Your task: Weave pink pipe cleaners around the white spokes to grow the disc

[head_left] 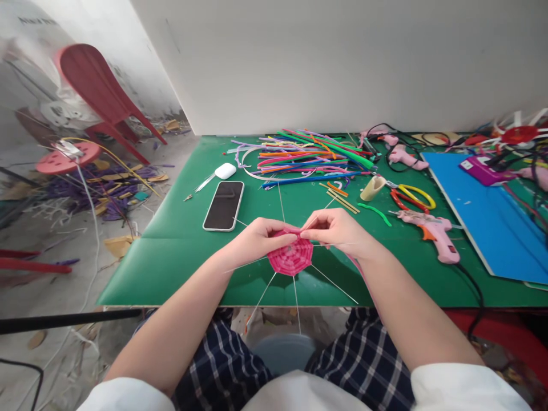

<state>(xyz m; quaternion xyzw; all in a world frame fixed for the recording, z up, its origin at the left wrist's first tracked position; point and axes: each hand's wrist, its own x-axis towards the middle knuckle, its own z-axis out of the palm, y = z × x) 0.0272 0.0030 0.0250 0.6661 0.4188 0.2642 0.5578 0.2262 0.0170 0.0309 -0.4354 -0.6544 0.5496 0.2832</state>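
A pink woven disc (pixel 291 258) with thin white spokes sticking out all round is held just above the green table. My left hand (pixel 257 238) grips its upper left side, thumb lying across the front. At the upper right edge my right hand (pixel 331 228) is closed in a pinch on a pink strip, which trails down along my right forearm. The strip's end inside the fingers is hidden. A spoke (pixel 281 202) points away from me towards the far pile, and other spokes reach over the near table edge.
Coloured fuzzy stems (pixel 312 157) lie heaped at the back. A phone (pixel 224 205) and white case (pixel 225 170) are left. Right are thin sticks (pixel 340 201), a tube (pixel 372 187), scissors (pixel 413 197), a pink glue gun (pixel 436 234) and a blue board (pixel 483 222). A red chair (pixel 96 85) stands beyond.
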